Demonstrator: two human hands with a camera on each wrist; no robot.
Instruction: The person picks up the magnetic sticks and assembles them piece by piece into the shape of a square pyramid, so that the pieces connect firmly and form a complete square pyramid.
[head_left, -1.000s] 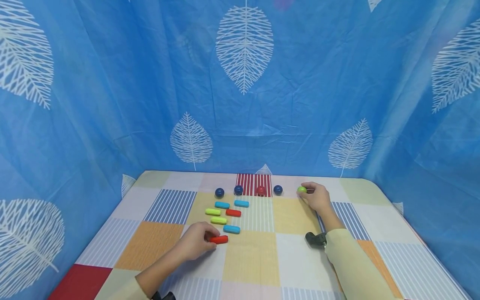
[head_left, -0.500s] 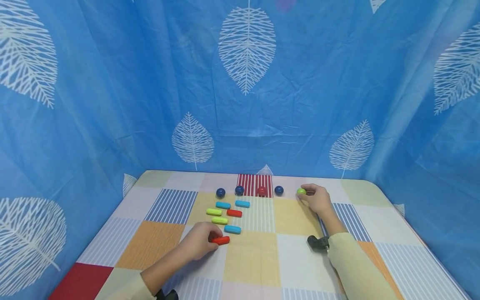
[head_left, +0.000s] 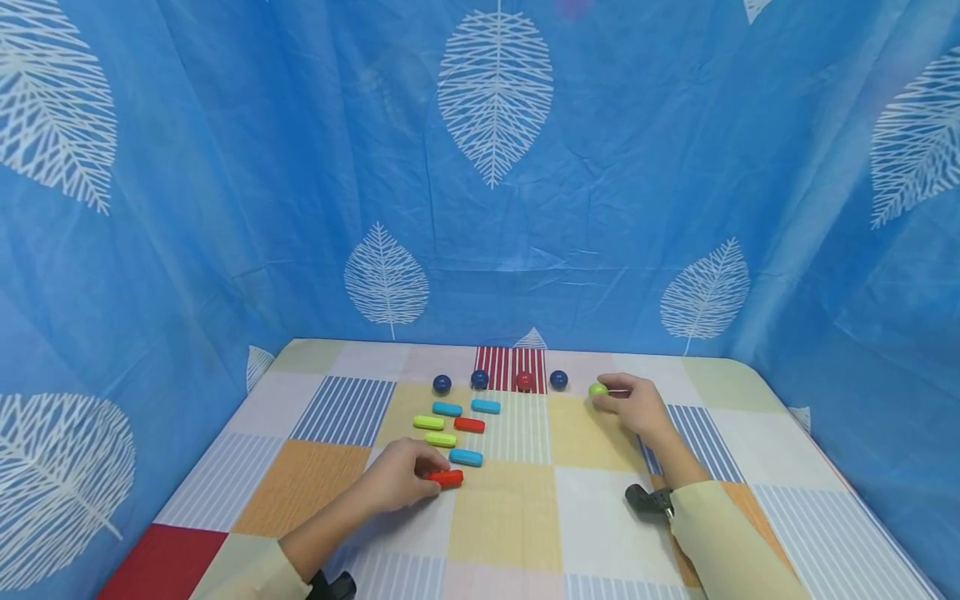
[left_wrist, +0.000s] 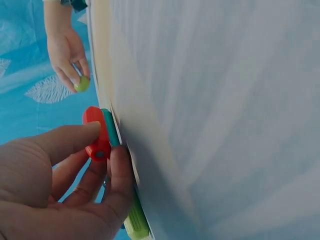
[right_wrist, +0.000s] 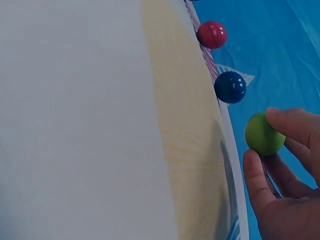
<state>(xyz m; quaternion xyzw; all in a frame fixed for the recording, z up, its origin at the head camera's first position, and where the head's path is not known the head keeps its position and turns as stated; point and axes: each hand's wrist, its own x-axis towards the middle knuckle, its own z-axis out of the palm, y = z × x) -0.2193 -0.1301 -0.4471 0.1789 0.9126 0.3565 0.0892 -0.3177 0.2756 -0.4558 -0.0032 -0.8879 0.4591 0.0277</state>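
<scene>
My left hand pinches a red ribbed bar between thumb and fingers, low over the table at the near end of a group of bars. In the left wrist view the red bar overlaps a blue bar. My right hand pinches a small green ball at the far right. Up close in the right wrist view, thumb and fingertips grip the green ball, to the side of a dark blue ball.
Three dark blue balls, one being this ball, and a red ball form a row along the back. Nearer lie blue bars, yellow-green bars and another red bar. A blue leaf-print curtain hangs behind the patchwork-cloth table.
My right hand has moved slightly nearer and left with the green ball. The left hand, still holding the red bar, has shifted only a little to the right.
</scene>
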